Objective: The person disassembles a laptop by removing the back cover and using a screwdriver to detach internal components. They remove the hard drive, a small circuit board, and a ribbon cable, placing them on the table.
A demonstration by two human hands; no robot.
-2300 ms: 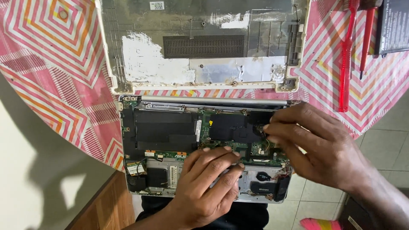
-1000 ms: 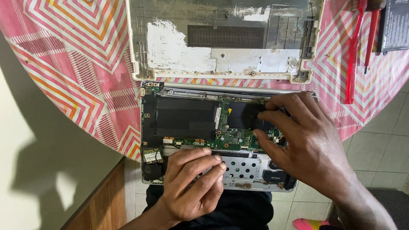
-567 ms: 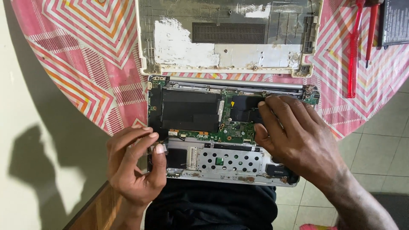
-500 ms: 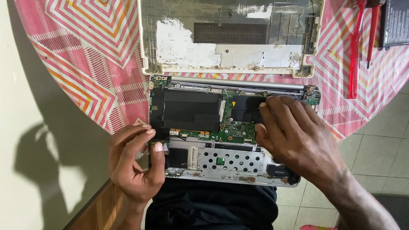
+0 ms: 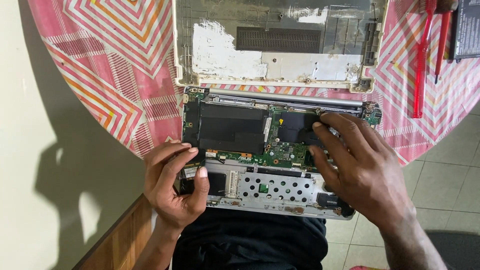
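Opened laptop base (image 5: 270,160): lies at the near edge of the worktop (image 5: 115,75), overhanging the person's lap, circuit board exposed.
Left hand (image 5: 172,187): at the base's near-left corner, thumb and fingers pinched on a small card (image 5: 191,171) there.
Right hand (image 5: 357,167): fingers spread, pressing flat on the board's right side, gripping nothing.
Removed bottom cover (image 5: 280,45): just beyond the base, inner side up.
Red screwdrivers (image 5: 422,65): far right, on the pink patterned cloth.

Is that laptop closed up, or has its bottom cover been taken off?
Off. The laptop lies with its green circuit board bare, and the removed cover rests apart on the tablecloth above it.
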